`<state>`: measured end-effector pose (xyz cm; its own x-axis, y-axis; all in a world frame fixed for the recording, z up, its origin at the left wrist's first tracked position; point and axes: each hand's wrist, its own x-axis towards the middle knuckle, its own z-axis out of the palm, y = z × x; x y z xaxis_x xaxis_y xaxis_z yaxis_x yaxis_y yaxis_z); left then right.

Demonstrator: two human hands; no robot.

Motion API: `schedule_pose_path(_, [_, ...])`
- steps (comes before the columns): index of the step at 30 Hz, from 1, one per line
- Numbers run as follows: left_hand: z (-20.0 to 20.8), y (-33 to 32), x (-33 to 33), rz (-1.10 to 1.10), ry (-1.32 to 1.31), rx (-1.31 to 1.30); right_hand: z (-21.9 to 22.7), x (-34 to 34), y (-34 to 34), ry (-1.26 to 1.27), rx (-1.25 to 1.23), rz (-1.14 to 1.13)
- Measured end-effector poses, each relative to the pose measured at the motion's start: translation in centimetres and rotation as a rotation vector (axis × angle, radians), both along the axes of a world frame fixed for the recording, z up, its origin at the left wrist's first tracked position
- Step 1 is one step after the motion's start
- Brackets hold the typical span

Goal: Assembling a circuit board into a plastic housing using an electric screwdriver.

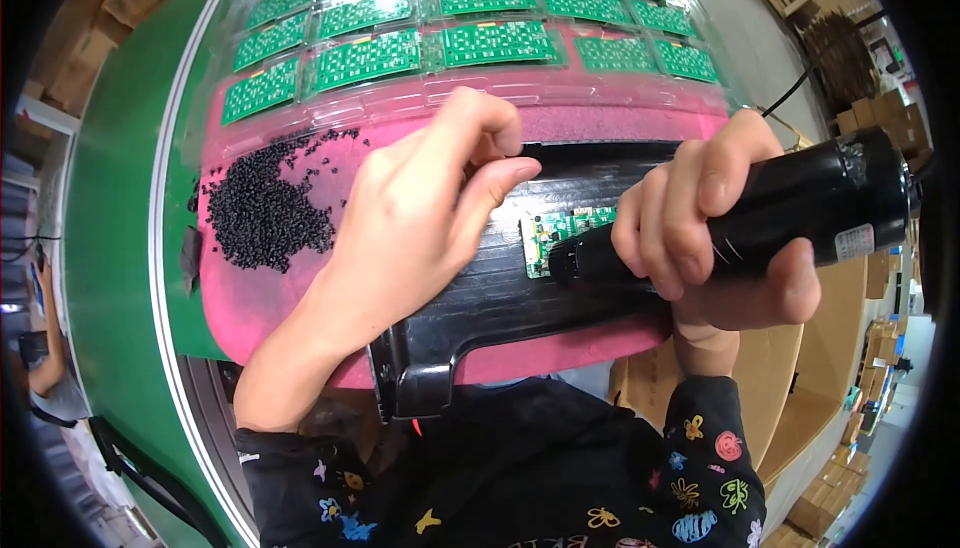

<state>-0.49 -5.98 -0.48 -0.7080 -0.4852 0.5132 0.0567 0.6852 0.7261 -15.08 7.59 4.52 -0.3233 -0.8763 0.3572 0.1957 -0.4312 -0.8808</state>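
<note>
My right hand [700,218] is wrapped around a thick black electric screwdriver [790,208]. Its nose points left and down at a green circuit board [538,238], hiding part of the board. That board lies inside a long black plastic housing [470,288], across the front of the pink mat. Above the housing's left part hovers my left hand [420,198], fingers curled and thumb close to the index finger; whatever they may hold is hidden or too small to name. To its left lies a loose heap of small black screws [265,208] on the pink mat [310,308].
Clear plastic trays [430,73] with rows of green circuit boards [495,43] fill the far side. A green bench [110,208] runs along the left. An open cardboard box [830,348] stands at my right. Another person's arm [48,348] shows at far left.
</note>
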Motion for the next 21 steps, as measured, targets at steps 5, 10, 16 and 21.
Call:
schedule_pose_path(5, [0.3,0.4,0.0,-0.047,-0.07,-0.041,0.0,0.8,-0.1,0.039,-0.067,0.003])
schedule_pose_path(10, [0.3,0.3,0.3,-0.043,-0.002,-0.069,0.5,2.3,-0.4,0.037,-0.001,0.082])
schedule_pose_path(16, [0.4,0.5,0.7,-0.105,-0.016,-0.044,0.5,3.0,-0.5,0.108,0.071,0.093])
schedule_pose_path(21, [0.3,0.5,0.7,-0.16,-0.104,-0.075,1.3,2.4,1.0,0.034,0.196,0.185])
